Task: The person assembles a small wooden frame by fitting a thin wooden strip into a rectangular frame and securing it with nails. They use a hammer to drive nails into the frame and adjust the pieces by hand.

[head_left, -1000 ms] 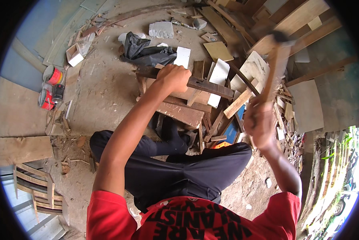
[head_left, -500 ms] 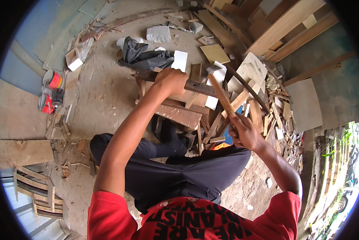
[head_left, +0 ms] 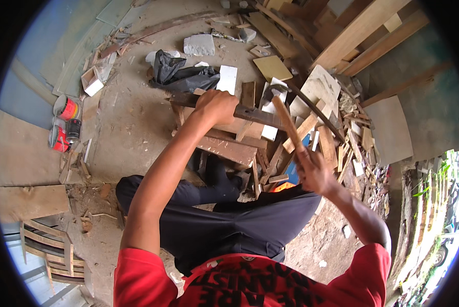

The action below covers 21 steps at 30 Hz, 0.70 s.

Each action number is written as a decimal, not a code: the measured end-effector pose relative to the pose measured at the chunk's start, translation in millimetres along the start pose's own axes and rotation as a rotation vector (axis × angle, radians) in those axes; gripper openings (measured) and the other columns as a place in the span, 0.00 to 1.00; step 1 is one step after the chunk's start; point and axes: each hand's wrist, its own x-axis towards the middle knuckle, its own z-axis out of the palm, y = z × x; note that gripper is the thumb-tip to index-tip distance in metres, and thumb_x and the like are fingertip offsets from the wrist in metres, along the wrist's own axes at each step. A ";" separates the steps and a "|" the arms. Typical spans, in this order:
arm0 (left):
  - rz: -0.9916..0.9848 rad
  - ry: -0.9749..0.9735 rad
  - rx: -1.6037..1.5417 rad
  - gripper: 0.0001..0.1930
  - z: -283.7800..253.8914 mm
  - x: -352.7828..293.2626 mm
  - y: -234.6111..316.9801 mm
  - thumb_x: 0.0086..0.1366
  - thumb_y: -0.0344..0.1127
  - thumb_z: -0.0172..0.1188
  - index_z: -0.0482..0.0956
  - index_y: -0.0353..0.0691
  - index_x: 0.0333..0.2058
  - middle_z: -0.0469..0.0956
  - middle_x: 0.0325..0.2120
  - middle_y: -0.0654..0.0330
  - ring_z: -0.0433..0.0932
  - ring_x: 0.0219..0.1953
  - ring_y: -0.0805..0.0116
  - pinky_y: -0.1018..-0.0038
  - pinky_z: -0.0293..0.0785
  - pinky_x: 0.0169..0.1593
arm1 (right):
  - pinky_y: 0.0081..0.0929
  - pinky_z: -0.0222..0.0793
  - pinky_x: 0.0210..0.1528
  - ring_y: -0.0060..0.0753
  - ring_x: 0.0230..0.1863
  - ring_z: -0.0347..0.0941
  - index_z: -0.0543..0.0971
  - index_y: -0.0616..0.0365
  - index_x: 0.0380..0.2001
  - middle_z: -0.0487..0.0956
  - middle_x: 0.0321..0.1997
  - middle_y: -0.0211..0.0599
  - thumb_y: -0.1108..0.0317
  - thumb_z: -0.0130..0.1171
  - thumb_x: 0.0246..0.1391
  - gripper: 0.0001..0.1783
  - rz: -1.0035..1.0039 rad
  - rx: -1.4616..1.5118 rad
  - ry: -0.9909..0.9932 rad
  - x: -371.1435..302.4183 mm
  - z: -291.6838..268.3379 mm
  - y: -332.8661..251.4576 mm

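My left hand [head_left: 216, 107] is closed around a dark wooden strip [head_left: 260, 115] lying across a low wooden bench [head_left: 227, 147]. Its fingertips are hidden from above. In my right hand [head_left: 314, 171] is a hammer [head_left: 289, 124], gripped low on its wooden handle. The hammer's dark head is over the right end of the strip and looks apart from it. Beneath the strip, paler wood pieces show on the bench.
Scrap wood [head_left: 327, 146] is heaped right of the bench. Behind it lie a black plastic bag [head_left: 188, 77], a white block [head_left: 199, 45] and a yellowish board [head_left: 273, 68]. Paint cans [head_left: 65, 108] stand at left. Long planks [head_left: 362, 33] lean at upper right.
The hammer has lifted a little and shifted right with my right hand, so its head now shows clear of the strip. My left hand keeps its hold on the strip.
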 end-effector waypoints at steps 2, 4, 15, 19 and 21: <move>-0.021 -0.042 0.001 0.12 1.6 -3.9 -3.2 0.49 0.33 0.60 0.86 0.39 0.33 0.85 0.35 0.46 0.85 0.39 0.48 0.57 0.82 0.46 | 0.19 0.54 0.15 0.16 0.14 0.55 0.70 0.59 0.37 0.63 0.20 0.23 0.43 0.35 0.74 0.28 0.165 0.057 -0.083 -9.9 -5.2 -26.6; 0.005 0.041 -0.043 0.12 1.0 -1.9 -8.3 0.47 0.32 0.61 0.86 0.39 0.32 0.85 0.34 0.46 0.85 0.39 0.47 0.56 0.82 0.45 | 0.18 0.51 0.14 0.14 0.14 0.53 0.69 0.58 0.37 0.61 0.20 0.22 0.42 0.35 0.74 0.29 0.008 0.147 -0.007 -4.5 -4.0 -36.7; -0.019 0.037 -0.026 0.12 -2.2 3.8 -3.7 0.46 0.31 0.62 0.86 0.40 0.32 0.85 0.33 0.48 0.85 0.39 0.47 0.57 0.82 0.46 | 0.20 0.54 0.14 0.15 0.15 0.59 0.72 0.60 0.40 0.65 0.20 0.23 0.38 0.33 0.72 0.33 -0.033 0.128 -0.008 -11.4 3.5 -45.1; -0.058 -0.017 -0.031 0.14 1.6 -2.3 -8.9 0.46 0.34 0.63 0.86 0.40 0.34 0.85 0.34 0.47 0.85 0.39 0.46 0.56 0.81 0.47 | 0.19 0.51 0.14 0.15 0.13 0.57 0.70 0.62 0.36 0.63 0.18 0.24 0.31 0.30 0.69 0.40 -0.506 0.295 0.148 -8.3 -5.9 -80.3; -0.047 -0.007 -0.027 0.13 0.2 -1.0 -5.5 0.46 0.32 0.62 0.87 0.41 0.33 0.85 0.34 0.48 0.85 0.38 0.47 0.57 0.82 0.46 | 0.18 0.50 0.14 0.16 0.13 0.57 0.69 0.60 0.32 0.64 0.17 0.23 0.29 0.33 0.67 0.40 -0.690 0.363 0.083 0.1 -6.6 -64.2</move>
